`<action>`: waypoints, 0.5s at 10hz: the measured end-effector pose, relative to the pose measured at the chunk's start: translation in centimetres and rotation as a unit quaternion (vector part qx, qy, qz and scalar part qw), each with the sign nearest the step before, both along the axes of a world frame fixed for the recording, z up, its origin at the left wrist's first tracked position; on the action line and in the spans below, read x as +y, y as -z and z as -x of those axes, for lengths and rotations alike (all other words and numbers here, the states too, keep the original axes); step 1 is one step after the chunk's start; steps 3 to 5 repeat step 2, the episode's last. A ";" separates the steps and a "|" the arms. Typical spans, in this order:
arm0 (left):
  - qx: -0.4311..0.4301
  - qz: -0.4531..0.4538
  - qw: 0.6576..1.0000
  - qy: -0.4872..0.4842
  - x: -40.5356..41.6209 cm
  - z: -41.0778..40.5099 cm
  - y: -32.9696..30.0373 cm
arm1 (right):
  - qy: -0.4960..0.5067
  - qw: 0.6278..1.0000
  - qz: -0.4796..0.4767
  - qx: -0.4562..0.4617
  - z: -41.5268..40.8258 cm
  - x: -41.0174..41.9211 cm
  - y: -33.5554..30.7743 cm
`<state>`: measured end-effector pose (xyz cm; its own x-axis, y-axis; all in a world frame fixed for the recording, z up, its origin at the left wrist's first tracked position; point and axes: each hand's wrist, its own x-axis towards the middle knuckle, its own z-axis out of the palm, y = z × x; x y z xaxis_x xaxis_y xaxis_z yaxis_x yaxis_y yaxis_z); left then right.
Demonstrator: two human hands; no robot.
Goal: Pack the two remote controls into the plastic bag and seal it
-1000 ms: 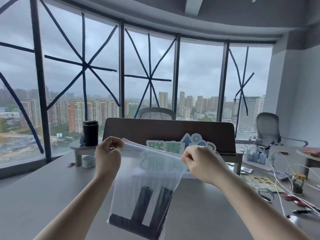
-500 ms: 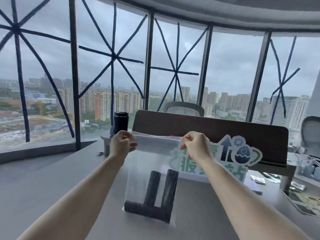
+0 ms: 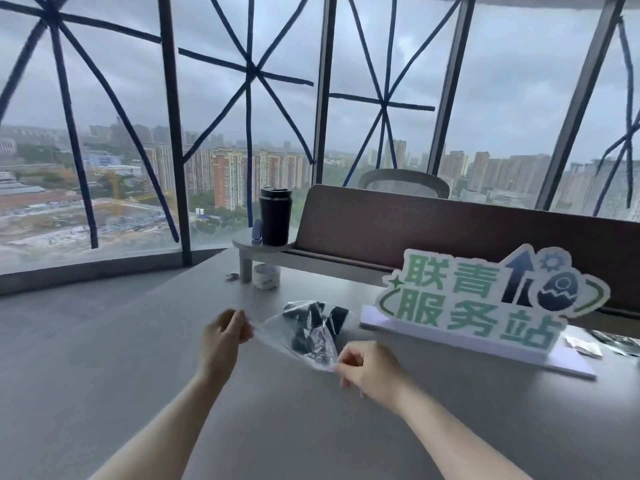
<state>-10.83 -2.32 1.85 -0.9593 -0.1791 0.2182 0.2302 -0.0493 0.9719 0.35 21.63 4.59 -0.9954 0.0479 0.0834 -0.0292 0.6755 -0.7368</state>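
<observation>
A clear plastic bag [image 3: 277, 329] lies flat on the grey table [image 3: 104, 358], its mouth edge towards me. Inside it are two black remote controls [image 3: 311, 327], dark shapes partly blurred by the shiny film. My left hand [image 3: 223, 336] pinches the left end of the bag's mouth. My right hand [image 3: 367, 370] pinches the right end of that edge, nearer to me. Whether the seal strip is pressed closed cannot be told.
A green and white cut-out sign [image 3: 485, 299] stands on a white base just right of the bag. A black tumbler [image 3: 275, 216] sits on a small shelf behind, with a tape roll [image 3: 266, 277] under it. A brown divider [image 3: 415, 230] runs along the back.
The bag hung upright between my raised hands; now it is lowered and laid flat on the table. Both hands came down with it, and the view has turned left.
</observation>
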 end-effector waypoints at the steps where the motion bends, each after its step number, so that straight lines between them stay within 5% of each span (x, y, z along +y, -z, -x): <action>1: -0.021 0.099 0.995 -0.010 -0.7 -1.8 1.6 | -0.053 0.995 -0.010 -0.084 -1.5 -0.7 0.7; 2: -0.018 0.186 0.980 -0.066 -1.5 -3.9 1.8 | -0.071 0.996 0.016 -0.058 -3.2 -0.2 -1.6; 5: -0.018 0.186 0.980 -0.066 -1.5 -3.9 1.8 | -0.071 0.996 0.016 -0.058 -3.2 -0.2 -1.6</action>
